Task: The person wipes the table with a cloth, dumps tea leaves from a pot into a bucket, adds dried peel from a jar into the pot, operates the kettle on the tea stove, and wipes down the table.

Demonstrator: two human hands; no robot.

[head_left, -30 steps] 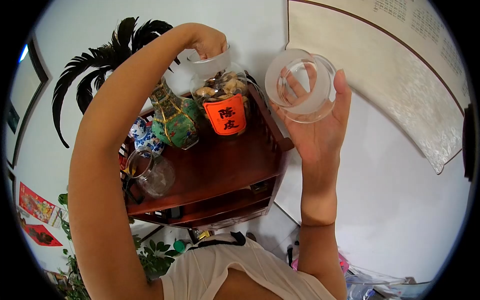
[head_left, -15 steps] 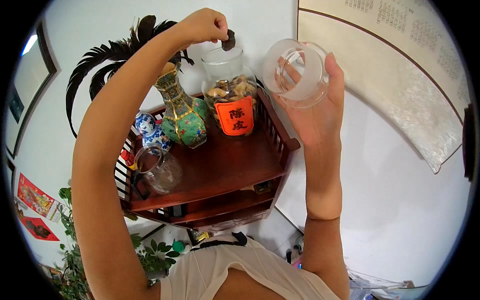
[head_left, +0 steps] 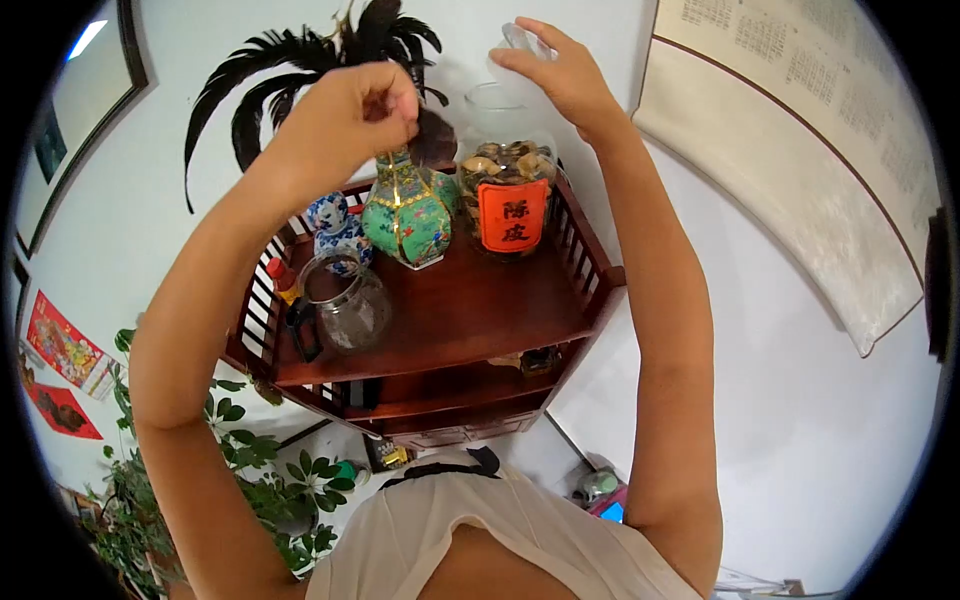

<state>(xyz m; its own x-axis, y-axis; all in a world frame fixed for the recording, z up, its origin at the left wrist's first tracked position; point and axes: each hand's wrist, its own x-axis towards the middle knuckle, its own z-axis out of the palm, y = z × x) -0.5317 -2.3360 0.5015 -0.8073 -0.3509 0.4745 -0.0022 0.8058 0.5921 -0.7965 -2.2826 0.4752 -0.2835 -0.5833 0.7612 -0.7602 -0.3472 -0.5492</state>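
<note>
A dark, flat dried piece (head_left: 433, 138) is pinched in my left hand (head_left: 365, 115), in front of the neck of a green patterned vase (head_left: 408, 220). My right hand (head_left: 565, 75) holds the clear and frosted glass lid (head_left: 524, 45) above and to the right of the glass jar (head_left: 508, 150). The jar's mouth is uncovered. Dried pieces fill its lower part, and an orange label with black characters is on its front. Nearer to me on the wooden shelf stands a glass pot (head_left: 352, 308) with a dark handle.
Black feathers (head_left: 290, 75) rise behind the vase. A blue-and-white gourd-shaped vase (head_left: 338, 232) and a red-capped bottle (head_left: 282, 277) stand at the left of the wooden shelf (head_left: 480, 315), inside its railing. A scroll (head_left: 770, 170) hangs at right; leafy plants (head_left: 255, 480) are below left.
My left hand has lifted the dark piece out of the jar and carried it left and towards me. The lid in my right hand has moved up and left, nearer the jar's mouth, and tilted.
</note>
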